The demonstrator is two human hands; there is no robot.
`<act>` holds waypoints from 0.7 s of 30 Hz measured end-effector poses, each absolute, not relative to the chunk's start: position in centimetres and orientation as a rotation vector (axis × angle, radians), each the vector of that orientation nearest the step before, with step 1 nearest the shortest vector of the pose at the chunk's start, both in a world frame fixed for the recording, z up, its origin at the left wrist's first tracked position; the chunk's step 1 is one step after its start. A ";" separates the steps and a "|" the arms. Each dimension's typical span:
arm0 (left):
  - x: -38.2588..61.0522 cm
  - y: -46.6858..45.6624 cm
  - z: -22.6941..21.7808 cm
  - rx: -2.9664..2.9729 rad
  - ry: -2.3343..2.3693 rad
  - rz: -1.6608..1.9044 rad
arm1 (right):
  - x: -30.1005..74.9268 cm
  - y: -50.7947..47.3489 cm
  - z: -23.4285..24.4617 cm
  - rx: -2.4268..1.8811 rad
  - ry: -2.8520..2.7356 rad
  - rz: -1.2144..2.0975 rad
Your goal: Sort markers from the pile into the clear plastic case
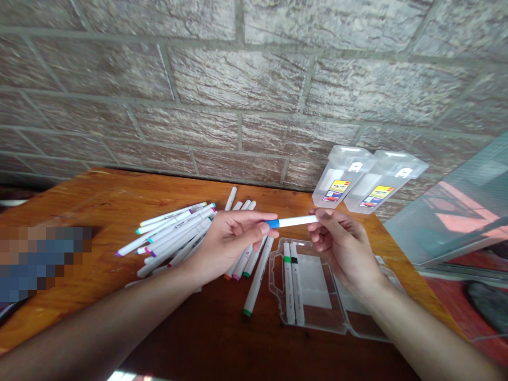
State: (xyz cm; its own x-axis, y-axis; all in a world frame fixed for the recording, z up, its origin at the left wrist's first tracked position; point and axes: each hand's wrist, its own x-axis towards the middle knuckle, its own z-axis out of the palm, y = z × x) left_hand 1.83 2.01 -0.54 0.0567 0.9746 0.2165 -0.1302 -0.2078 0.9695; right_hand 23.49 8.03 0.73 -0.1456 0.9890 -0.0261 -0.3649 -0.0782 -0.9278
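Note:
Between my two hands, above the table, is a white marker (pixel 297 220) with a blue band, lying nearly level. My left hand (pixel 230 238) pinches its blue end, and my right hand (pixel 343 243) pinches the white end. Under and beside my left hand lies a loose pile of white markers (pixel 174 235) with coloured tips, partly hidden by that hand. One green-tipped marker (pixel 257 280) lies apart in front. Below my right hand an open clear plastic case (pixel 323 323) holds a green-banded marker (pixel 288 291) and a black-banded marker (pixel 297 291) side by side.
Two translucent containers (pixel 333 180) with yellow labels stand at the back right of the wooden table (pixel 103 196). A brick wall (pixel 198 106) rises behind it. A glass panel (pixel 456 211) is on the right. Something blurred out (pixel 39 264) is at the left edge.

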 end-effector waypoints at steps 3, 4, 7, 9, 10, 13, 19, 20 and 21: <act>1.8 2.0 -0.4 1.290 0.963 1.355 | 23.5 8.0 0.7 -0.893 -0.994 1.500; 1.8 2.0 -0.4 1.287 0.970 1.356 | 23.6 8.0 0.7 -0.893 -0.997 1.497; 2.0 2.1 -0.3 1.276 0.990 1.370 | 23.6 8.0 0.6 -0.895 -1.015 1.482; 2.1 2.2 -0.3 1.260 0.991 1.389 | 23.6 8.0 0.6 -0.893 -1.035 1.465; 2.1 2.2 -0.3 1.249 0.990 1.400 | 23.5 8.0 0.6 -0.890 -1.047 1.451; 2.2 2.5 -0.3 1.219 1.014 1.427 | 23.5 8.0 0.5 -0.881 -1.086 1.404; 2.2 2.6 -0.3 1.236 1.112 1.440 | 23.5 8.0 0.4 -0.883 -1.118 1.348; 2.2 2.6 -0.3 1.248 1.117 1.440 | 23.5 8.0 0.4 -0.884 -1.122 1.344; 2.2 2.5 -0.3 1.262 1.118 1.435 | 23.5 8.0 0.4 -0.884 -1.127 1.340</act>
State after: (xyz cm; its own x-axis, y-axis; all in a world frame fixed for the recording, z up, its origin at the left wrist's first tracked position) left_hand 2.21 2.54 -0.28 -0.0803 0.9791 0.1869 -0.0582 -0.1918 0.9797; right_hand 23.54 7.97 0.43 -0.1006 0.9892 0.1064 -0.2740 0.0753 -0.9588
